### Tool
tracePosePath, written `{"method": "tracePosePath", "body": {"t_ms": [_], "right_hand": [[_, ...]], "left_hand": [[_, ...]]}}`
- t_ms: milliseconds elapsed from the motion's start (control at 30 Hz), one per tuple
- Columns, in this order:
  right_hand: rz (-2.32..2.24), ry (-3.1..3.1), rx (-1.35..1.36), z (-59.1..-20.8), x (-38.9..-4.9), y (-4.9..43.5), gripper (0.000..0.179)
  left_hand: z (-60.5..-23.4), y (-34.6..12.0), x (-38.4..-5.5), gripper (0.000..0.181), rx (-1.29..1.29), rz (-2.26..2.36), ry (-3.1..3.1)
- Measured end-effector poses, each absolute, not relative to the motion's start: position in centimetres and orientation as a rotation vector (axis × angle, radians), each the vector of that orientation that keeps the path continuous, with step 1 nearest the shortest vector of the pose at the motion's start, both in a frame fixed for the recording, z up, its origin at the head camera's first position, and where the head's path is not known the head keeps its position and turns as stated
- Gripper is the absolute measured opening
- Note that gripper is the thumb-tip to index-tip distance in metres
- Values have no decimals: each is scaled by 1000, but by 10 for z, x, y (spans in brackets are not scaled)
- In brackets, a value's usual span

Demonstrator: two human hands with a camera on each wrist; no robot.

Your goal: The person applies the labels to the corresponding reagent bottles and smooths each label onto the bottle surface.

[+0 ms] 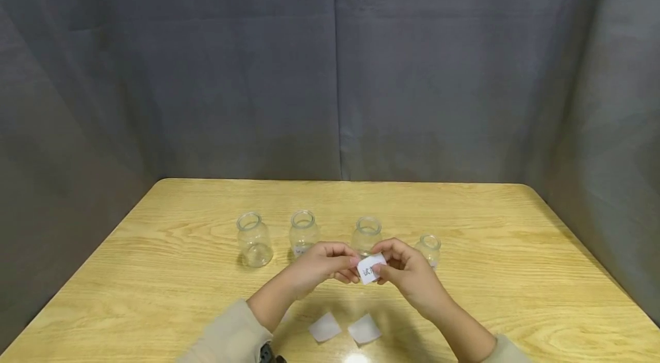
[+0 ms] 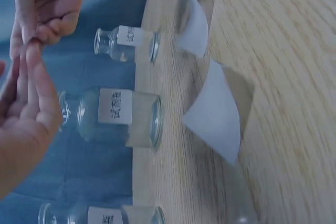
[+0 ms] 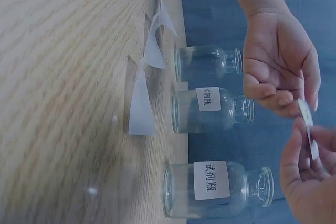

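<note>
Between my two hands is a small white label (image 1: 367,271) printed with dark characters. My left hand (image 1: 321,267) pinches its left edge with thumb and fingertips. My right hand (image 1: 409,278) grips the other side, the thumb lying over part of the printing. In the right wrist view the label (image 3: 305,113) appears nearly edge-on and slightly bent. Just behind the hands stands a clear glass jar (image 1: 368,227), its lower part covered by them in the head view; the left wrist view shows a label on this jar (image 2: 116,107).
Other open glass jars stand in the row: an unlabelled one (image 1: 254,243) at far left, a labelled one (image 1: 303,231) beside it, a smaller labelled one (image 1: 429,245) at right. Curled white paper pieces (image 1: 325,327) lie on the wooden table (image 1: 154,294) near the front.
</note>
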State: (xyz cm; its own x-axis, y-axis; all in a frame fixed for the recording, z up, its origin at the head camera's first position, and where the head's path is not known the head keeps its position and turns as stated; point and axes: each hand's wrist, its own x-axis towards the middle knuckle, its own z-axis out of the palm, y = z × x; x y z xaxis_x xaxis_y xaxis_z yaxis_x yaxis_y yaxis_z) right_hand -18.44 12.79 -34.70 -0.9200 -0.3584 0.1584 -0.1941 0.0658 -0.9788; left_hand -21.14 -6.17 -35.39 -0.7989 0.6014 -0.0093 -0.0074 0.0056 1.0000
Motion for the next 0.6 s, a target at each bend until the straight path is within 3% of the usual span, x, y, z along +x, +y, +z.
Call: {"method": "tracePosePath", "body": {"t_ms": [600], "right_hand": [[-1925, 2049, -712, -341, -180, 127, 26]], "left_hand": [[-353, -78, -212, 32, 747, 1804, 1641]]}}
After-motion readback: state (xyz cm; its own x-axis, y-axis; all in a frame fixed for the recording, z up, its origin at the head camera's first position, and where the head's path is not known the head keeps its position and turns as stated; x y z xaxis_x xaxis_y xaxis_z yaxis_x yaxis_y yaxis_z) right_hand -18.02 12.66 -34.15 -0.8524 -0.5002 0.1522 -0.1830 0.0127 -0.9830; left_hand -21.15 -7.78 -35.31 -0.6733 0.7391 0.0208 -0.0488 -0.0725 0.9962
